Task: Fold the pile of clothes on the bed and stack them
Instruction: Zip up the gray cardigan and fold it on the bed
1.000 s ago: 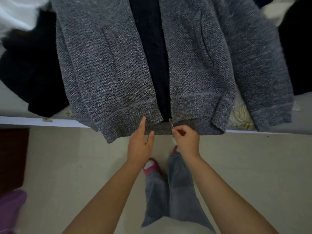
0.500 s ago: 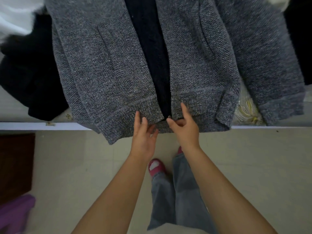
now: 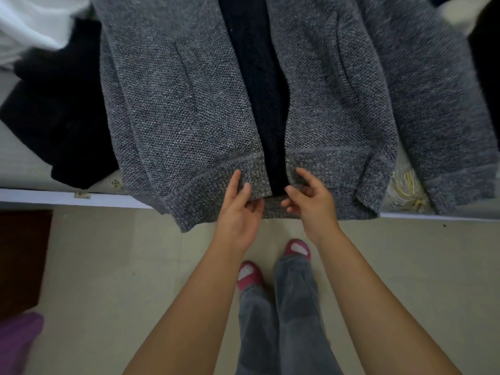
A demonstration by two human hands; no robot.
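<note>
Cardigan (image 3: 173, 109), grey knit, lies spread front-up on the bed (image 3: 40, 197), its hem hanging a little over the bed's edge, open down the middle over a dark lining. In the head view both hands sit at that hem. A second ago the right hand (image 3: 311, 201) pinched the zip pull at the bottom of the right front; now it has let go, fingers loosely curled and holding nothing, just over the ribbed band. The left hand (image 3: 240, 207) is released too, fingertips touching the left front's corner. Beyond them, left of the cardigan, lies a black garment (image 3: 54, 115) unfolded. Zipping looks abandoned or unfinished, so the folding itself has probably not begun.
</note>
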